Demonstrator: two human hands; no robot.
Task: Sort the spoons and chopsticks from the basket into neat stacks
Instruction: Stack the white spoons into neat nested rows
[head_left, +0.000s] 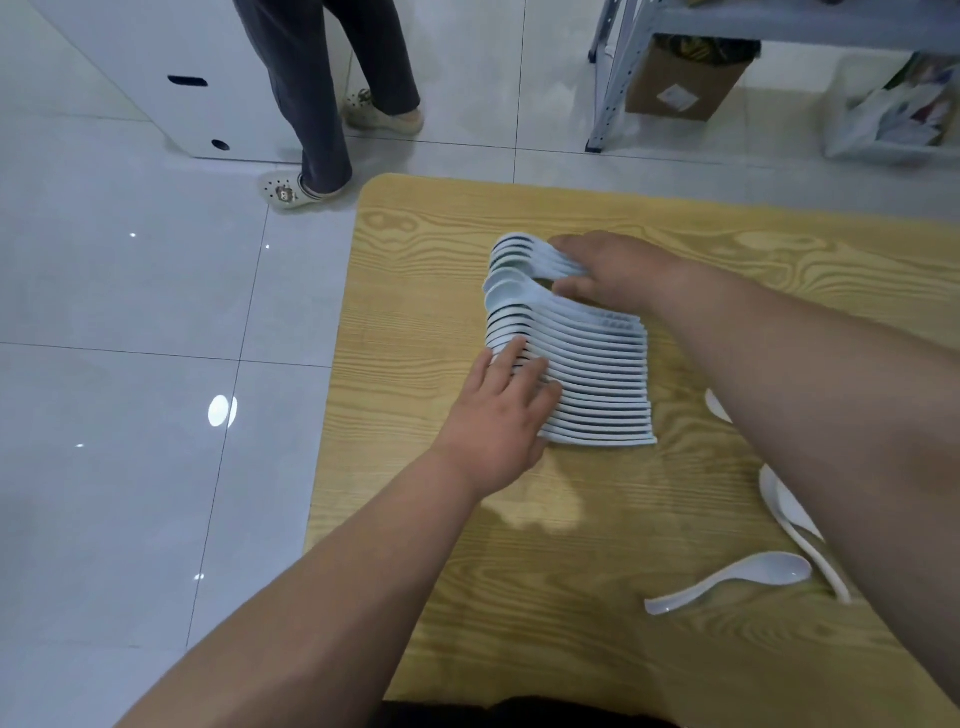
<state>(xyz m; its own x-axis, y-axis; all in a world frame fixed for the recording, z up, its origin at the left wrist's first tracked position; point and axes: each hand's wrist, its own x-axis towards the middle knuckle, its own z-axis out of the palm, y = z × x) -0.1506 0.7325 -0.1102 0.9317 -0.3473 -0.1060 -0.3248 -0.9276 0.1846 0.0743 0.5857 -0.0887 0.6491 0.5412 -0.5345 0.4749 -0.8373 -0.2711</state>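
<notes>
A: Where is the row of spoons (587, 374)?
B: On the counter (519, 571). The left hand (498, 415) rests flat on its bowls; the right hand (613, 275) pinches a few far handles.
A: And the loose spoons (769, 569)?
B: Partly hidden by the right forearm.

Cool, even overhead light fills the room, glaring as one bright oval and several small sparks on the glossy floor tiles (130, 312). A soft shadow lies on the worktop (415, 249) beneath the left hand (498, 410). Wide-angle bending curves the frame's edges; the shelf rack (613, 78) at upper right looks smeared and soft.
</notes>
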